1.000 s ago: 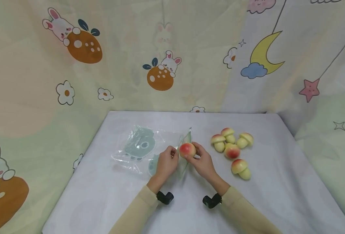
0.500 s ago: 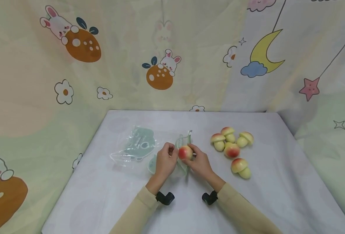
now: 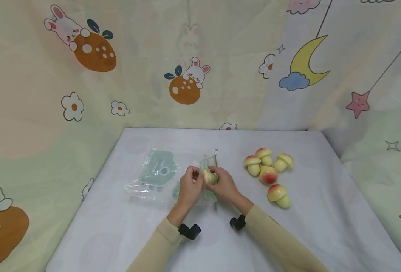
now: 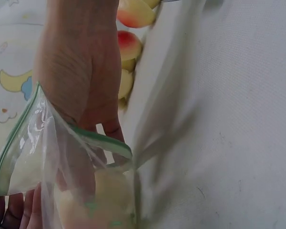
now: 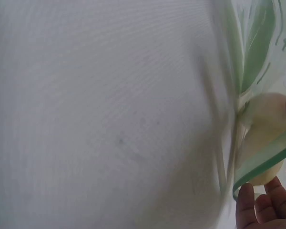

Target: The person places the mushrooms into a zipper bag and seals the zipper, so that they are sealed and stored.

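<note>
A clear zip bag [image 3: 159, 172] with a pale green cartoon print lies on the white table, its mouth raised and spread at the right end. My left hand [image 3: 190, 185] pinches the near side of that mouth. Between the fingers of my right hand [image 3: 225, 185] is a toy mushroom [image 3: 209, 178], pale with a red-tinged cap, held at the opening. In the left wrist view, the green zip edge [image 4: 102, 139] crosses my right fingers, and the mushroom shows blurred behind the film. The right wrist view shows the pale mushroom [image 5: 264, 138] against the bag's green edge.
On the right of the table [image 3: 118, 234] several more toy mushrooms [image 3: 277, 194] lie loosely grouped, with red and yellow caps. A printed cloth backdrop [image 3: 234, 75] rises behind the table's back edge.
My right hand has moved left and turned the mushroom, so its red cap top no longer faces the head camera. The mushroom is now at the bag's mouth; my left hand has shifted slightly left.
</note>
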`<action>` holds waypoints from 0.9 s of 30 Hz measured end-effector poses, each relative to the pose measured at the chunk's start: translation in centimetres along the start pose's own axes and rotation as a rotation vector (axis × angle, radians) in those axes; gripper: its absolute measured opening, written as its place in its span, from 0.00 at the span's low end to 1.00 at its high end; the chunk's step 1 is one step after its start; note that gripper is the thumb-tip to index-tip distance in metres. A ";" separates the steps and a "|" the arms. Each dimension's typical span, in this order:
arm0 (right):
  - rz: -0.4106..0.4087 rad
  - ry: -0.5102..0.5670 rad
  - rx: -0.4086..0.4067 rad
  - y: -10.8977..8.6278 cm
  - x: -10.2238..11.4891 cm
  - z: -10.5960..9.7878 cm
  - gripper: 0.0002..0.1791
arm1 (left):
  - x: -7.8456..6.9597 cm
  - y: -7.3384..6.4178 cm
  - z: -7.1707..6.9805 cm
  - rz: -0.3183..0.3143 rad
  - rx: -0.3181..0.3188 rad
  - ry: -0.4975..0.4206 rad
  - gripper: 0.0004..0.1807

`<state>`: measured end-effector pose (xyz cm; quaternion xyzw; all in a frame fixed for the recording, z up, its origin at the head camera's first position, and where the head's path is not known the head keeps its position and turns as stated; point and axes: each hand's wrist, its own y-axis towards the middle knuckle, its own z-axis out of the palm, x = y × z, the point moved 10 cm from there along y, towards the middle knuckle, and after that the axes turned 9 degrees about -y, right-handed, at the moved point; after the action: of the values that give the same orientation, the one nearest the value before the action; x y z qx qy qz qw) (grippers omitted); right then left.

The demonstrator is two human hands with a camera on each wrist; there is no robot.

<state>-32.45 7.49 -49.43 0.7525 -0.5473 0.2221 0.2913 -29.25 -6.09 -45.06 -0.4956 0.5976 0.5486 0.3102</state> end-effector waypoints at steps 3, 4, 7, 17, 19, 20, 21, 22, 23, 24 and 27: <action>0.022 -0.008 0.008 -0.3 -0.1 -0.3 0.36 | 0.4 0.1 -0.1 -0.020 -0.005 -0.021 0.03; 0.033 -0.004 0.008 -0.5 -0.2 -0.5 0.36 | 0.5 0.2 -0.1 -0.030 -0.006 -0.028 0.03; 0.062 0.014 0.000 -1.2 -0.7 -1.4 0.35 | 0.9 0.2 -0.2 -0.062 -0.015 -0.052 0.03; -0.011 0.020 -0.099 -3.3 -1.6 -7.7 0.31 | 1.5 0.6 -0.8 -0.099 -0.046 -0.106 0.05; -0.046 -0.014 -0.131 -3.8 -1.6 -9.3 0.30 | 1.6 0.8 -0.9 -0.113 -0.038 -0.112 0.05; -0.060 -0.032 -0.148 -4.1 -1.7 -10.1 0.29 | 1.7 0.8 -0.9 -0.119 -0.033 -0.113 0.05; -0.073 -0.056 -0.166 -4.4 -1.8 -10.9 0.29 | 1.8 0.9 -0.9 -0.123 -0.027 -0.115 0.05; -0.084 -0.076 -0.187 -4.7 -1.9 -11.7 0.28 | 1.9 1.0 -0.9 -0.126 -0.021 -0.117 0.05; -0.091 -0.100 -0.209 -5.1 -2.0 -12.6 0.28 | 1.9 1.1 -1.0 -0.128 -0.013 -0.114 0.05; -0.096 -0.120 -0.231 -5.5 -2.1 -13.4 0.27 | 2.0 1.2 -1.0 -0.130 -0.006 -0.113 0.06; -0.083 -0.177 -0.296 -6.8 -2.9 -15.8 0.26 | 2.1 1.5 -1.1 -0.127 0.015 -0.113 0.05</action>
<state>-27.07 21.85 -41.11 0.7399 -0.5660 0.0597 0.3587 -31.16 -7.78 -46.22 -0.4984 0.5506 0.5505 0.3814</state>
